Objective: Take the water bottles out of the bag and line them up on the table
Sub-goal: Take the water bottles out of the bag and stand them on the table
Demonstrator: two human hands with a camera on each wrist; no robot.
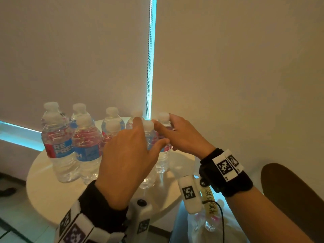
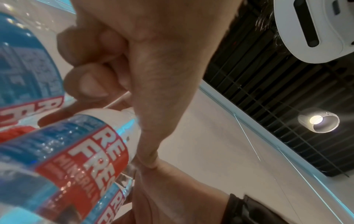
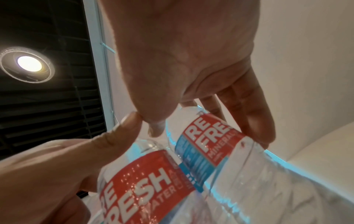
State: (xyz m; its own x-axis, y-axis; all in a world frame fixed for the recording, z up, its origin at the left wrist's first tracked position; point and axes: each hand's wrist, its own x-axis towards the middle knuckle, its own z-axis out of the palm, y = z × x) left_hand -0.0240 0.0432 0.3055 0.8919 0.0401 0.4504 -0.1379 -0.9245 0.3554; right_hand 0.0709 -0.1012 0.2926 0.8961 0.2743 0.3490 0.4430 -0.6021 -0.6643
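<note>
The left hand (image 1: 128, 155) cups the front bottle (image 1: 149, 155) on the table (image 1: 43, 190), fingers loosely curled around it; just right, the right hand (image 1: 182, 135) pinches the end bottle (image 1: 164, 134) near its cap. Best nudge both gently into the row, keeping them upright.

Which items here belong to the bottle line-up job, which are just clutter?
Job:
water bottles standing in two rows
round table
bag below the table edge, bottle inside
left hand, right hand at the rightmost bottles

Clutter:
roller blind
chair back

Clear glossy plastic bottles (image 1: 60, 146), smooth matt table (image 1: 42, 172)
</note>
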